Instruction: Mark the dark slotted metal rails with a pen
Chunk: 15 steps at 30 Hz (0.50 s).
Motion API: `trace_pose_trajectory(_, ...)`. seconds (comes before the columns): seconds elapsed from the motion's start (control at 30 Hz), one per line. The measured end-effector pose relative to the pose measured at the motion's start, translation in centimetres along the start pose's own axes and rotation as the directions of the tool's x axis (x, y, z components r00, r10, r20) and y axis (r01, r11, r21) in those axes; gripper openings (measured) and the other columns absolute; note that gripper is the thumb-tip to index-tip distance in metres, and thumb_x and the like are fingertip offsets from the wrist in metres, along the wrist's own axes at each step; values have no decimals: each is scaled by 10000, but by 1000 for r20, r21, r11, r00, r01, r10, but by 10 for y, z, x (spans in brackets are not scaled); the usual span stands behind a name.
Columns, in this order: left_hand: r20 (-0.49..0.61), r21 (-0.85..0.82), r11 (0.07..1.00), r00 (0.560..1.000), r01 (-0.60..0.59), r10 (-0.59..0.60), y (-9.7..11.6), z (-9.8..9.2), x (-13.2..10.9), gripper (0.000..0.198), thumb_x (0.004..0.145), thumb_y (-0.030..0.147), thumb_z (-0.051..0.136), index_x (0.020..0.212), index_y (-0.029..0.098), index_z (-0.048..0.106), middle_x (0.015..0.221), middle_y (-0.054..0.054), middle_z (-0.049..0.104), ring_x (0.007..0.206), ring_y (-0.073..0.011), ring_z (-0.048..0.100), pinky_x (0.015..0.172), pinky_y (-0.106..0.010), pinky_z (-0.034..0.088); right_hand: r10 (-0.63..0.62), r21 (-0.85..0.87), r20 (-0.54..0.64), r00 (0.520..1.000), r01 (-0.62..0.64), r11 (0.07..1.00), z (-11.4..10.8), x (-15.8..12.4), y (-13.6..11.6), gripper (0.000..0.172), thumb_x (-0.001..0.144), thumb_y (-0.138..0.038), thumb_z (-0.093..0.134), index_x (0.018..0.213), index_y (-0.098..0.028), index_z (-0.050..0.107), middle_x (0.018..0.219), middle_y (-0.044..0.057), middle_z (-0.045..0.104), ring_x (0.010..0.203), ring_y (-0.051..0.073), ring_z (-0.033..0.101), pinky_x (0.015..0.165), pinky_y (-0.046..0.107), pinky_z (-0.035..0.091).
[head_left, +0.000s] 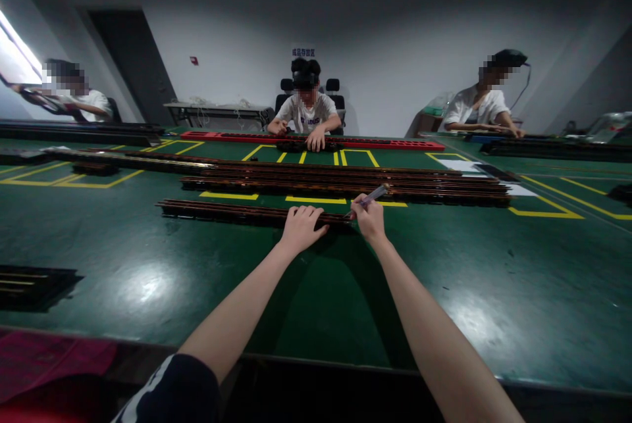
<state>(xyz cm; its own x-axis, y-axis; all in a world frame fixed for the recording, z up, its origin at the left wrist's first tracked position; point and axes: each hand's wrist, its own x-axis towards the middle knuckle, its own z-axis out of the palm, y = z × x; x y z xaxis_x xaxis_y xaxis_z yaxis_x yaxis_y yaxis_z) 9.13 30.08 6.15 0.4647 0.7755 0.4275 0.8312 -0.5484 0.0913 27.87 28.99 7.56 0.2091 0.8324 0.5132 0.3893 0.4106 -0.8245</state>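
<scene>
A long dark strip bundle [227, 212] lies crosswise on the green table. My left hand [303, 231] rests on top of its right part, fingers spread over the far edge and thumb pointing right. In my right hand [368, 218] is a slim tool with a clear handle [376, 195], gripped between the fingers. Its thin tip points down and left, at the right end of the bundle. Whether the tip touches the bundle is too small to tell. Just beyond lies a wider stack of long dark and reddish strips [345, 181].
Yellow tape [548, 213] marks the green table [197, 285]. Another dark bundle [37, 286] lies at the left edge. Across the table, a person works over a red rail [395, 144]. Two more people sit at far left and far right, near other dark strips [553, 150].
</scene>
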Motion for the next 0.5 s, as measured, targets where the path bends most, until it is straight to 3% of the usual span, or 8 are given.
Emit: trace_pose_trajectory(0.5, -4, -4, 1000, 1000, 1, -1, 2, -3, -1, 395, 911, 432, 458, 1209, 216, 602, 1202, -93, 668, 1133, -267, 583, 993, -461, 403, -2, -59, -15, 1000, 1, 998, -2, 0, 2, 276, 783, -435, 496, 596, -232, 480, 498, 8, 532, 473, 178, 531, 517, 299, 416)
